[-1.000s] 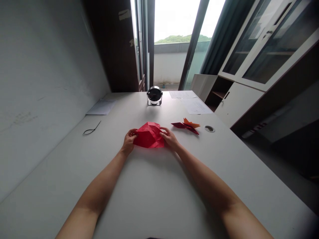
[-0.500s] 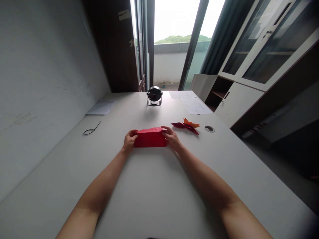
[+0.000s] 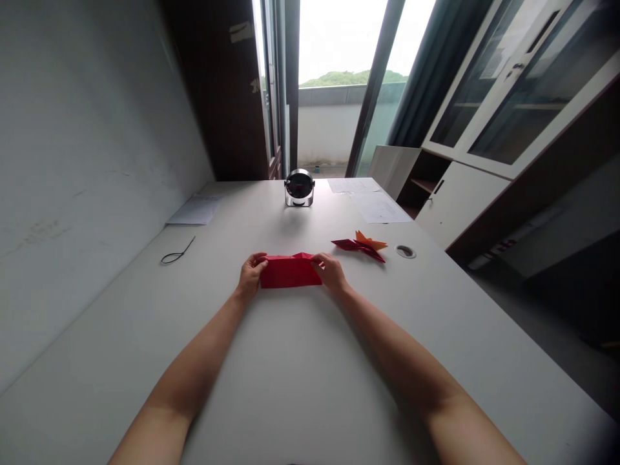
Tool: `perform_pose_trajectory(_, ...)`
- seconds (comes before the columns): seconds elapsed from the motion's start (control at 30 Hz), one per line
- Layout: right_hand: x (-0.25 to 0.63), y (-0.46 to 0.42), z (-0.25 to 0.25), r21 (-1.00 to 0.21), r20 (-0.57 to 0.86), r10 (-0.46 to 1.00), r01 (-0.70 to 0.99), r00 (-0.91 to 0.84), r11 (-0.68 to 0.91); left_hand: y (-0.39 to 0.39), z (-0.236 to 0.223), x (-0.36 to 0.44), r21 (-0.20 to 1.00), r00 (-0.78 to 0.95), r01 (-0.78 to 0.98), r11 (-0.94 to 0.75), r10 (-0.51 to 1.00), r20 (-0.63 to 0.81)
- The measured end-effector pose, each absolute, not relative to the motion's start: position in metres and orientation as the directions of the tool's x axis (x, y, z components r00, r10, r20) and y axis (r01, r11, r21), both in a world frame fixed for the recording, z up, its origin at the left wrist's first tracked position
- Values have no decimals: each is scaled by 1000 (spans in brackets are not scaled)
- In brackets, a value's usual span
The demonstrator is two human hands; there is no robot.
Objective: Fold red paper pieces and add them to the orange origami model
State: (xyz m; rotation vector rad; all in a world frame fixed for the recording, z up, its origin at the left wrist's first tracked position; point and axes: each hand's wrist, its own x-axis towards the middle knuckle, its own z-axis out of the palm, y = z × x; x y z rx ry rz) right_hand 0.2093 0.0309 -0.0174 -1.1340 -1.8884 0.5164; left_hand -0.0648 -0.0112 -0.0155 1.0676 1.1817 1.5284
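A folded sheet of red paper [image 3: 291, 272] is spread between my two hands above the white table [image 3: 290, 361]. My left hand [image 3: 251, 271] pinches its upper left corner, thumb in front and fingers behind. At the upper right corner, my right hand [image 3: 330, 270] grips the paper between thumb and fingers. A narrow strip of the far layer shows along the top edge. To the right of my right hand lie folded paper pieces, dark red [image 3: 345, 245] and orange [image 3: 369, 241], partly overlapping.
A round black device on a metal stand [image 3: 299, 187] is at the table's far end. Paper sheets [image 3: 382, 208] lie far right, another sheet [image 3: 194, 210] far left. A black cable tie [image 3: 178, 253] rests on the left; a cable hole [image 3: 405, 252] is on the right.
The far layer of the red paper now shows as a thinner strip along the top. My right fingers have moved slightly in along that edge, with both hands still gripping.
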Motion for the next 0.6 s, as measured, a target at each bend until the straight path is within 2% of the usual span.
perform_pose_trajectory(0.13, 210, 30, -10, -685, 533, 832, 500, -153, 530, -15, -11, -60, 984, -199, -46, -172, 967, 160)
perform_pose_trajectory(0.23, 208, 30, -5, -727, 558, 826, 432, -81, 533, -16, -9, -56, 985, -174, 42, -169, 969, 173)
perform_pose_trajectory(0.3, 207, 30, -4, -806, 505, 861, 329, -52, 492, -16, -9, -55, 985, -163, 66, -162, 972, 171)
perform_pose_trajectory(0.4, 206, 31, -6, -929, 353, 935, 111, -10, 352, -16, -8, -55, 984, -155, 81, -161, 973, 172)
perform_pose_trajectory(0.5, 206, 30, -7, -967, 249, 968, -53, 37, 250, -17, -8, -54, 983, -128, 66, -172, 975, 180)
perform_pose_trajectory(0.6, 207, 30, -7, -969, 206, 977, -128, 54, 211, -19, -7, -52, 985, -61, -2, -175, 983, 175)
